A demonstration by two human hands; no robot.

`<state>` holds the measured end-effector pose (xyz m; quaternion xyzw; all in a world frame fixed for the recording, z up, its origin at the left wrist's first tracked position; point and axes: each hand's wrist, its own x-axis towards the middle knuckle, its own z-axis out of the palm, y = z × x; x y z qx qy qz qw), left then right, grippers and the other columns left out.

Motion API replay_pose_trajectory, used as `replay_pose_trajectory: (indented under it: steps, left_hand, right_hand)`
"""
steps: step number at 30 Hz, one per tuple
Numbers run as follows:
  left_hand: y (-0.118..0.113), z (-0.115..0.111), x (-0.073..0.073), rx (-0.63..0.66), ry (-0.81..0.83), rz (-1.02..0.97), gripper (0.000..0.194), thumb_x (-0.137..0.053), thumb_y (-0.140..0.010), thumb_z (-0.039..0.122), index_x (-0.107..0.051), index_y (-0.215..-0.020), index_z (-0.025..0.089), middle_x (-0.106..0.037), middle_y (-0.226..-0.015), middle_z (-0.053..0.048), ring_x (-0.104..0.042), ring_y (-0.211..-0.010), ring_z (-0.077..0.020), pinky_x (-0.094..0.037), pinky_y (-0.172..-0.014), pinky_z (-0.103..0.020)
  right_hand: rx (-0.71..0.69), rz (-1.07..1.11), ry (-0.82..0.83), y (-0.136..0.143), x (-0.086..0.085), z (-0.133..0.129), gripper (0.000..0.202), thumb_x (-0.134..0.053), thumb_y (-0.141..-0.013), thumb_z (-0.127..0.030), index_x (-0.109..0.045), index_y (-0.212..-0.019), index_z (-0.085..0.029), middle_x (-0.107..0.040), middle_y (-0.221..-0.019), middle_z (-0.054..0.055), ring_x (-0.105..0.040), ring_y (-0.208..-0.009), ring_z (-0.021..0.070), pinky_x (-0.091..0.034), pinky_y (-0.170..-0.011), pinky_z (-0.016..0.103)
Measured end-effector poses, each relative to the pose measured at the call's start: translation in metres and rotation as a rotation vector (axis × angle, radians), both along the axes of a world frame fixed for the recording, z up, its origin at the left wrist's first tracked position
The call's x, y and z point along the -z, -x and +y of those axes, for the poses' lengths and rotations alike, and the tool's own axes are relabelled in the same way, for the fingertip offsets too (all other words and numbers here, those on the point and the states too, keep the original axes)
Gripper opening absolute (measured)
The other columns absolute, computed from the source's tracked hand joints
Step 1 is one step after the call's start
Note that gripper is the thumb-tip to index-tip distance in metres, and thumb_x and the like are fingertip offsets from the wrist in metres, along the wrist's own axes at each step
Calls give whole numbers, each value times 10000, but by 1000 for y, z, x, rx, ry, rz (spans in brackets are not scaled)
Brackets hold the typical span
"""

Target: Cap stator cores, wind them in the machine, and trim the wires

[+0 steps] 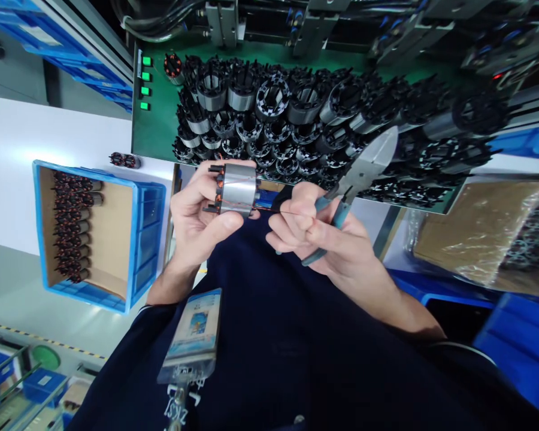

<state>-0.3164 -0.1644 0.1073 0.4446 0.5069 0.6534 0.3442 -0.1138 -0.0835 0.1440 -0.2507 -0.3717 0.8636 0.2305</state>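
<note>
A metal stator (239, 189) with black end pieces and copper windings lies on its side in my left hand (202, 216), the fingers behind it and the thumb along its lower edge. From its right end a thin reddish wire (273, 209) runs to my right hand (317, 224), where thumb and finger pinch it. That same hand also holds cutting pliers (369, 164) with blue-grey handles; their jaws point up and to the right, away from the stator. Beyond both hands, many stators without visible copper windings (273, 96) stand in rows on a green surface (155, 134).
At the left, a blue crate (146, 239) holds rows of wound stators. Two more wound stators (124, 160) lie beside it. Machine fixtures (222, 24) span the back. A plastic-lined carton (453, 242) and blue bins (516, 335) are at the right.
</note>
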Motion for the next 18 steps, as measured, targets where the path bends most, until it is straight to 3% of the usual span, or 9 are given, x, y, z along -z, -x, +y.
replay_pose_trajectory:
  steps: [2,4,7,10,12,18]
  left_hand:
    - [-13,0,1,52,-16,-199,475,-786,-1156,662,-703,-1008,219,-831,-1443,-30,-908,-1074,-212,-788,-873,-331]
    - [-22,2,1,39,-19,-277,397,-765,-1190,591,-698,-1055,224,-817,-1484,-11,-910,-1033,-188,-777,-809,-288]
    - [-25,6,3,-113,-12,-218,335,-794,-1179,551,-683,-1088,248,-806,-1479,-9,-885,-1264,-256,-774,-826,-286]
    - [-22,8,7,-233,-33,-95,384,-821,-1152,586,-662,-1076,246,-770,-1501,-20,-819,-1424,-322,-780,-893,-346]
    - [-21,7,9,-241,-40,-1,404,-815,-1152,606,-650,-1072,246,-751,-1503,-11,-809,-1427,-325,-780,-973,-416]
    - [-25,2,9,-199,-38,173,430,-754,-1171,671,-604,-1092,276,-732,-1562,22,-791,-1467,-301,-759,-1120,-482]
  right_hand:
    - [39,33,4,0,5,0,433,-928,-1060,-499,-588,-913,-273,-353,-720,-88,-276,-578,106,-369,-591,309]
    - [75,23,-58,-3,14,1,322,-888,-1094,-500,-682,-986,-278,-381,-711,-81,-319,-584,118,-390,-607,318]
    - [138,-109,-304,-10,29,-2,254,-762,-1171,-533,-774,-1184,-280,-486,-743,-54,-453,-642,150,-451,-654,335]
    - [53,-336,-680,-15,37,-8,138,-675,-1201,-354,-763,-1249,-258,-644,-844,-30,-558,-687,143,-505,-712,330]
    - [-30,-373,-863,-14,36,-10,108,-632,-1185,-258,-732,-1218,-241,-713,-910,-18,-599,-691,136,-531,-716,318]
    - [-34,-342,-1023,-2,23,-5,80,-606,-1155,-202,-646,-1211,-244,-788,-1057,34,-716,-846,191,-641,-845,357]
